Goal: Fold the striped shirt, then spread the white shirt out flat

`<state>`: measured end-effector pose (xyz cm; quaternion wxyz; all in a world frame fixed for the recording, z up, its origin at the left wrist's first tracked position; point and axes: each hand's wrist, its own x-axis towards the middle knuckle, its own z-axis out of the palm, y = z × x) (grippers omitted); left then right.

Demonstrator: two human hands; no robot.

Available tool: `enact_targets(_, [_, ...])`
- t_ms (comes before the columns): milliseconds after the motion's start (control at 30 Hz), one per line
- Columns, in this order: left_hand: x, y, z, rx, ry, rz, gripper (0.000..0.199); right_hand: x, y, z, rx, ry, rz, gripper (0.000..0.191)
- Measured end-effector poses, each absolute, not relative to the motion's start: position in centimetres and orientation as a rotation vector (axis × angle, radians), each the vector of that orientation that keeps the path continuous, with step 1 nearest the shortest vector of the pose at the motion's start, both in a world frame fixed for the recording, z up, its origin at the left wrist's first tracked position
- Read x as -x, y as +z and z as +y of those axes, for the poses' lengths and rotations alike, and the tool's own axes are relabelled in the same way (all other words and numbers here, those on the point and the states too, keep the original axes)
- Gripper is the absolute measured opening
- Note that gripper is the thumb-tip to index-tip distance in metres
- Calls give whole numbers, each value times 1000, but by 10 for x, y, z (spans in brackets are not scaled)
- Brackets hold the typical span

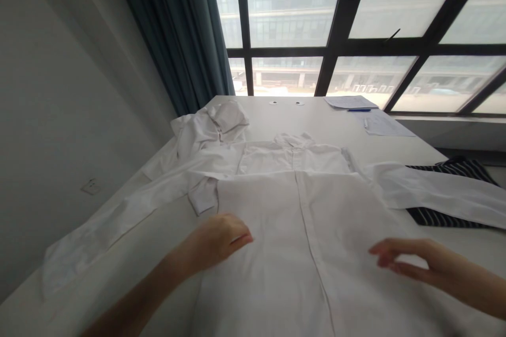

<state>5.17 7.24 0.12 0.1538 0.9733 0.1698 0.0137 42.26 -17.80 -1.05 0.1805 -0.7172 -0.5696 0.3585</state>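
A white long-sleeved shirt [269,221] lies front up, its lower part nearest me and its sleeves spread to both sides. My left hand [219,239] is over the left side of the shirt body, fingers curled in and thumb against them, with no cloth visible in them. Over the shirt's right edge, my right hand [415,260] has loosely bent fingers, a gap inside them and nothing held. The collar [294,140] points toward the window.
Another white garment [213,124] lies bunched at the back left of the white table [269,118]. Papers [350,102] and a blue pen [359,110] lie at the back right. Black striped cloth [446,217] is under the right sleeve. A dark curtain [185,26] hangs behind.
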Motion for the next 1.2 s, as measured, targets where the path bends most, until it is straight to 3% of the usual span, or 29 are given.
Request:
enact_targets(167, [-86,-19,119,-2920,480,702,32,-447,-2,-95,1972,328,-1723,33])
enact_targets(300, [-108,-42,158,-2907,514,925,32,-475,-22,-43,2005,3,-1636,40])
enact_targets(467, [-114,-59,175,-2877,429,833,20,-482,-33,-31,2088,267,-1657,40])
enact_targets(567, [-105,-61,174,-2897,554,740,14,-474,-25,-47,2041,229,-1677,38])
enact_targets(733, [-87,-58,170,-3007,704,599,21,-458,-7,-83,1933,230,-1671,37])
enact_targets(900, [-82,-61,169,-2976,609,563,18,-453,-17,-98,2032,477,-1513,56])
enact_targets(1067, [-82,-66,169,-2955,441,571,25,-455,-51,-90,2356,214,-1392,35])
enact_targets(1200, [-84,-68,169,-2976,358,615,29,-457,-60,-79,2356,217,-1401,24])
